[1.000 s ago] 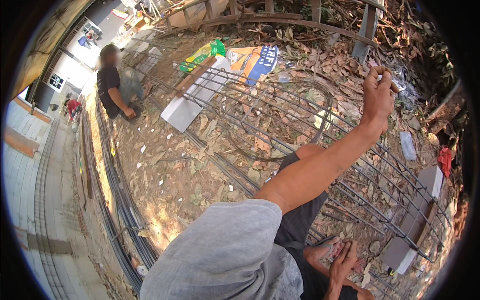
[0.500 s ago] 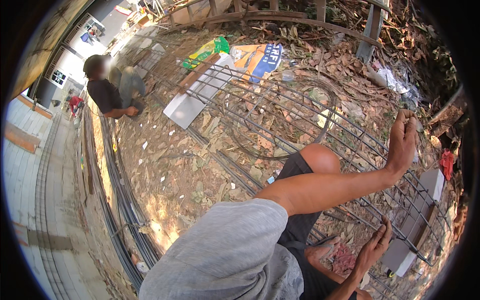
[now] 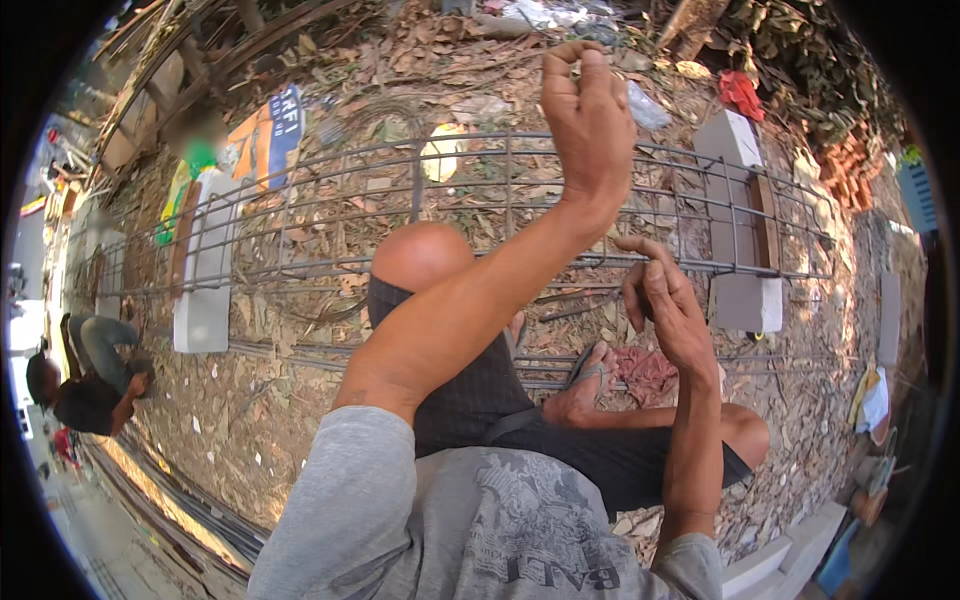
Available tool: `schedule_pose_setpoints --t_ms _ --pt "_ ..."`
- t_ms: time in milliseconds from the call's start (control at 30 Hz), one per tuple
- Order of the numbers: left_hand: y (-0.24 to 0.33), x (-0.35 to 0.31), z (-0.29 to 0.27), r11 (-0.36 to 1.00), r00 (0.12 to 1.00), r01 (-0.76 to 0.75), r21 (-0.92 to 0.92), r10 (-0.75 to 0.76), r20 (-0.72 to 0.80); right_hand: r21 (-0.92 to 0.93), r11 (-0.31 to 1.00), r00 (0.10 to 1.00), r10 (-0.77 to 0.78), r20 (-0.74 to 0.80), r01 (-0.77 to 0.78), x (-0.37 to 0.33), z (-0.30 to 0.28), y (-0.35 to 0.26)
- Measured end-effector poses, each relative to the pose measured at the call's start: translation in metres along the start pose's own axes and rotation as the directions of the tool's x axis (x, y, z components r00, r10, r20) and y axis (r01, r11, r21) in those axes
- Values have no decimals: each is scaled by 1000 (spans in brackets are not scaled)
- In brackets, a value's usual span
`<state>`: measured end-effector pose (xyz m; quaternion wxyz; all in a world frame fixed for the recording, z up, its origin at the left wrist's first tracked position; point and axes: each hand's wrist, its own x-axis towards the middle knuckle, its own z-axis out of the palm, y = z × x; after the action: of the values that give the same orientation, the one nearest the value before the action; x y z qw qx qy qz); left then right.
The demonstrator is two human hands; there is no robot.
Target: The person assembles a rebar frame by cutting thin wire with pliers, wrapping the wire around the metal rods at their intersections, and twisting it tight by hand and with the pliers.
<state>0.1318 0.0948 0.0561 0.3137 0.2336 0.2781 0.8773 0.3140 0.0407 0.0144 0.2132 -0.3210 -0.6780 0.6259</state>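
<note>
A long cage of thin steel reinforcing bars (image 3: 330, 262) stretches from left to right in front of my bent knees. My left hand (image 3: 590, 135) is raised over the cage's far side, its fingers curled together; whatever they hold, if anything, cannot be made out. Lower and further right, my right hand (image 3: 675, 305) is at the near edge of the cage, with loosely bent fingers apart and nothing visible in them. Pale blocks support the cage: one block (image 3: 203, 325) to the left and another (image 3: 748, 303) on the right, with wooden strips between bars and blocks.
Dry leaves cover the ground. A coil of wire (image 3: 385, 112) and an orange and blue sack (image 3: 268, 138) lie beyond the cage. A red cloth (image 3: 655, 378) is beside my sandalled foot. Another person (image 3: 95, 375) crouches at the left. Broken bricks (image 3: 850, 168) are piled at the far right.
My view has swung to the right, so the cage now runs nearly level across it. The right hand's fingers look more spread and bent; the left hand is still raised.
</note>
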Motion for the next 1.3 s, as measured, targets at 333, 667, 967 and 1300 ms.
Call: schedule_pose_setpoints --t_ms 333,667,967,1300 --pt "-22 -40 24 987 985 156 -43 -152 80 -247 967 985 -103 -136 67 7 -50 -9" --pt "-54 -34 -36 522 794 438 732 -606 -43 -317 932 757 -335 -562 177 14 -91 49" --pt "-95 -63 -108 -89 475 -297 951 -878 66 -100 994 736 -94 -671 36 -14 -103 68" --pt "-107 -72 -139 169 506 126 978 -858 83 -320 933 782 -72 -618 -167 -7 -88 83"
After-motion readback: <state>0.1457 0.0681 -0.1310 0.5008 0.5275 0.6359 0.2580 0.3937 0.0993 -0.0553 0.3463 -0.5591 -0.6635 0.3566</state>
